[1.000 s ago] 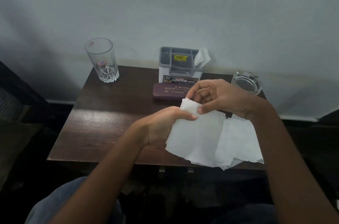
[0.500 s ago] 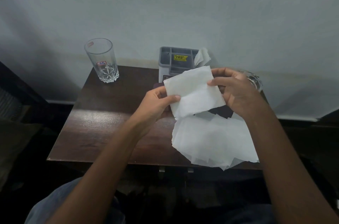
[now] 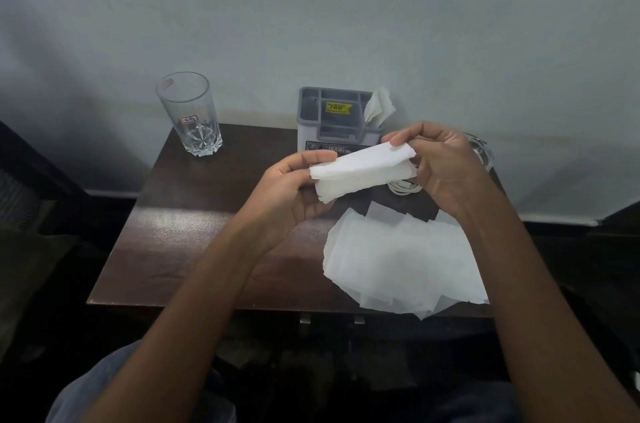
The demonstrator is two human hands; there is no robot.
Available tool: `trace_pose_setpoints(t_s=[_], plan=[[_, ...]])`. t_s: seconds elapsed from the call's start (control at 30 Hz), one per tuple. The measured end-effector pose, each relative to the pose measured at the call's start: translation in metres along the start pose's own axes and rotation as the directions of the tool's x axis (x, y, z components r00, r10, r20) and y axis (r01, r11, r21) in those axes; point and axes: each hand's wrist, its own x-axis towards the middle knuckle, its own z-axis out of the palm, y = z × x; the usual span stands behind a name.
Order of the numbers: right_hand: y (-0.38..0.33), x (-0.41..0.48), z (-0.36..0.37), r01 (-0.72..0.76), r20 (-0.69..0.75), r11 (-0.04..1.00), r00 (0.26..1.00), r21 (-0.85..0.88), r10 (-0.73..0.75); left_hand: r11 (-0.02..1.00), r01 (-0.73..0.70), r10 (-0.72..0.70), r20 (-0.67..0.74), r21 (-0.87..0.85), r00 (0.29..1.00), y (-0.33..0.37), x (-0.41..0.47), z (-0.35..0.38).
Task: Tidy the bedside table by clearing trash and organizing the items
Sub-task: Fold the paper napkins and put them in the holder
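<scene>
A white tissue (image 3: pixel 362 169), folded over into a long strip, is held above the dark wooden bedside table (image 3: pixel 194 228). My left hand (image 3: pixel 291 190) pinches its left end and my right hand (image 3: pixel 440 166) pinches its right end. A loose pile of several white tissues (image 3: pixel 401 263) lies on the table's right front, overhanging the front edge. Behind my hands stands a grey organizer box (image 3: pixel 332 121) with one tissue (image 3: pixel 379 107) sticking out of its right compartment.
A tall empty glass (image 3: pixel 190 114) stands at the back left corner. A glass ashtray (image 3: pixel 481 149) shows partly behind my right hand. A coiled white cable (image 3: pixel 403 187) lies under my right hand. The wall runs close behind the table.
The tissue that my hands held flat and open half a second ago is now folded over into a narrower strip. Both hands have stayed above the table's middle right.
</scene>
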Motion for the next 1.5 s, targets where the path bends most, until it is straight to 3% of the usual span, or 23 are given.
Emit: trace_pose_setpoints(t_s=[0.23,0.4,0.5,0.63,0.7,0.83,0.97,1.07,1.2,1.33,1.5], plan=[[0.006,0.002,0.003,0.012,0.008,1.0,1.0,-0.004,-0.012,0.989,0.074,-0.086,-0.092,-0.124,0.992,-0.001,0.001,0.002],[0.008,0.005,0.001,-0.016,0.047,0.999,0.999,0.05,0.014,1.0,0.02,-0.017,-0.206,0.011,0.978,-0.009,0.004,0.004],[0.007,0.004,0.003,-0.113,0.058,0.992,0.992,0.061,0.109,0.998,-0.027,0.042,-0.252,0.061,0.967,-0.01,0.003,0.005],[0.01,0.002,0.0,-0.17,0.124,0.962,0.972,-0.212,0.199,0.991,-0.07,0.098,-0.264,0.114,0.959,-0.009,0.001,0.007],[0.009,0.002,0.002,-0.148,0.063,0.945,0.983,-0.291,0.173,0.978,-0.093,0.144,-0.28,0.188,0.949,-0.01,0.001,0.008],[0.009,0.004,0.01,-0.087,-0.124,0.957,0.991,-0.277,0.054,0.951,-0.156,0.247,-0.349,0.267,0.904,-0.011,0.001,0.008],[0.011,0.002,0.015,-0.011,-0.214,0.943,0.975,-0.332,-0.064,0.972,-0.155,0.217,-0.43,0.174,0.876,-0.012,0.006,0.002],[-0.011,0.021,0.018,0.133,-0.276,0.836,0.906,-0.533,-0.32,0.986,-0.142,0.169,-0.504,0.091,0.847,-0.012,0.01,0.001],[-0.052,0.067,0.037,0.259,-0.162,0.545,0.778,-0.798,-0.607,0.996,-0.088,0.091,-0.503,0.03,0.859,-0.009,0.011,0.003],[-0.067,0.107,0.055,0.286,-0.024,0.39,0.779,-0.875,-0.627,0.998,-0.052,0.066,-0.453,0.043,0.889,-0.01,0.008,0.006],[-0.047,0.132,0.061,0.213,0.05,0.258,0.853,-0.942,-0.52,0.999,-0.019,0.031,-0.447,0.031,0.894,-0.007,0.007,0.006]])
